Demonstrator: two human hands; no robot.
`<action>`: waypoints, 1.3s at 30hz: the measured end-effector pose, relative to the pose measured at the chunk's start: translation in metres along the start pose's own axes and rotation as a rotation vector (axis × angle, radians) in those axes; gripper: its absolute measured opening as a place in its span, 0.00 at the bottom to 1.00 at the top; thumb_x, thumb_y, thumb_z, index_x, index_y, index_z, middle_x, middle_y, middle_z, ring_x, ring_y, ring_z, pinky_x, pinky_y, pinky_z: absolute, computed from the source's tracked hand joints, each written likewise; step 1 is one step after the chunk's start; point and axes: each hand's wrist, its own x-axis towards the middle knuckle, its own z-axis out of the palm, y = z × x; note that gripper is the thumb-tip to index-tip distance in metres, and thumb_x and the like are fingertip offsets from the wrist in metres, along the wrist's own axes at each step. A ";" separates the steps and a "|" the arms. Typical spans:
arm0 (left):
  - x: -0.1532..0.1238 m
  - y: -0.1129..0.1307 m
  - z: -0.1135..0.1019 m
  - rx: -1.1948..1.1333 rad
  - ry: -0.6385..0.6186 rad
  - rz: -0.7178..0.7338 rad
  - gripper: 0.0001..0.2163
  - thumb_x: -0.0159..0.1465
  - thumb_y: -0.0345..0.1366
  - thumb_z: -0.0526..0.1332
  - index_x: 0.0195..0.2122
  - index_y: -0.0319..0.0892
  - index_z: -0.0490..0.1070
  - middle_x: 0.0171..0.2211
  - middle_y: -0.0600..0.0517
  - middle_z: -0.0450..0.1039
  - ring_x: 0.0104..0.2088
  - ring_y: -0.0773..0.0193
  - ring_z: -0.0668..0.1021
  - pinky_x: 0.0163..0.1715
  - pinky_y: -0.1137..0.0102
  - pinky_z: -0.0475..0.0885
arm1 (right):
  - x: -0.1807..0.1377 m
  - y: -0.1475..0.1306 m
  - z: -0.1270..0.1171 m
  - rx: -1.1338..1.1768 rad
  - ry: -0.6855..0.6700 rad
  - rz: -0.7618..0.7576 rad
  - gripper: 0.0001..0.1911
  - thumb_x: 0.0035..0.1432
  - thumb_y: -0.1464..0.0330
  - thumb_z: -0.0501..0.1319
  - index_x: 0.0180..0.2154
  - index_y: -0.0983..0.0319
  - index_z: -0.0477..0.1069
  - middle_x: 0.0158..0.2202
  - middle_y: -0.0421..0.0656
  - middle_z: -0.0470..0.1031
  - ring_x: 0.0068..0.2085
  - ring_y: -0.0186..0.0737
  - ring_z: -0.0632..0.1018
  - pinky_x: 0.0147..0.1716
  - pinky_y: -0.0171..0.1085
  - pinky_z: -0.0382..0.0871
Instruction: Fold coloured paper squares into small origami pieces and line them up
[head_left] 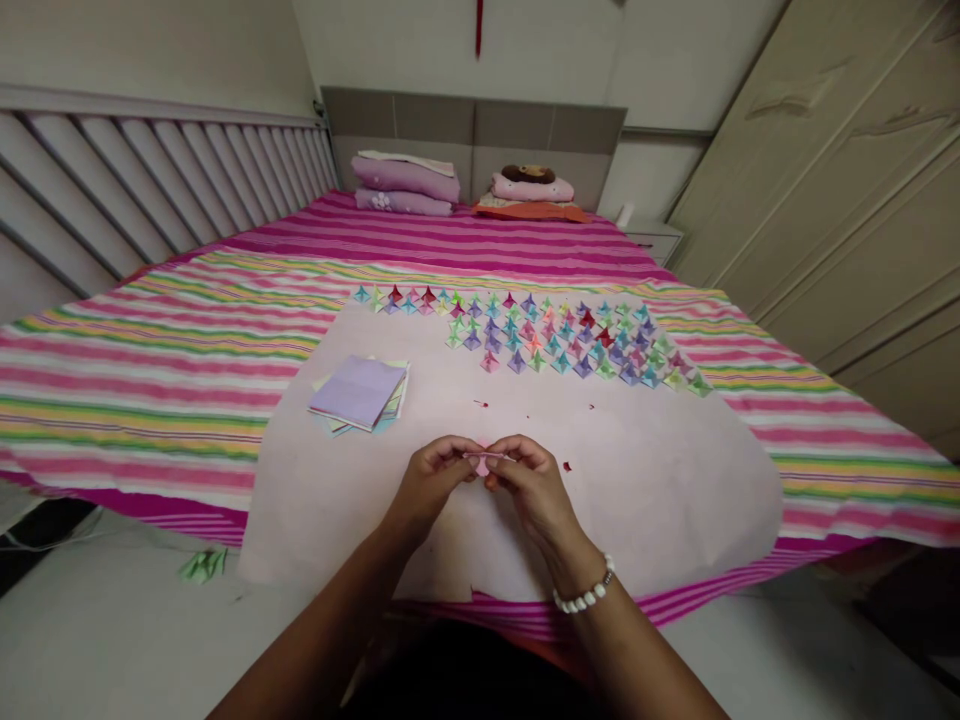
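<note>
Head view shows the left hand [433, 472] and right hand [525, 475] meeting low in the centre of the frame, fingers of both pinching a small pink paper piece [484, 457] just above the pale sheet [660, 480] spread on the striped bed [150, 350]. To crease it well, I judge both pinches should stay close to the fold line and press evenly, with edges aligned first. The piece lies flat and thin, its long axis running left to right across the frame, between the two hands. Finished folded shapes [540, 335] sit in rows further up, and a paper stack [360, 393] lies at left.
</note>
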 end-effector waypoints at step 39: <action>0.003 0.011 0.001 -0.024 0.166 -0.046 0.18 0.47 0.40 0.71 0.36 0.40 0.69 0.24 0.54 0.75 0.26 0.65 0.76 0.29 0.71 0.69 | 0.006 0.006 -0.004 -0.088 0.010 -0.136 0.32 0.44 0.69 0.70 0.53 0.59 0.67 0.24 0.35 0.75 0.27 0.36 0.76 0.32 0.38 0.69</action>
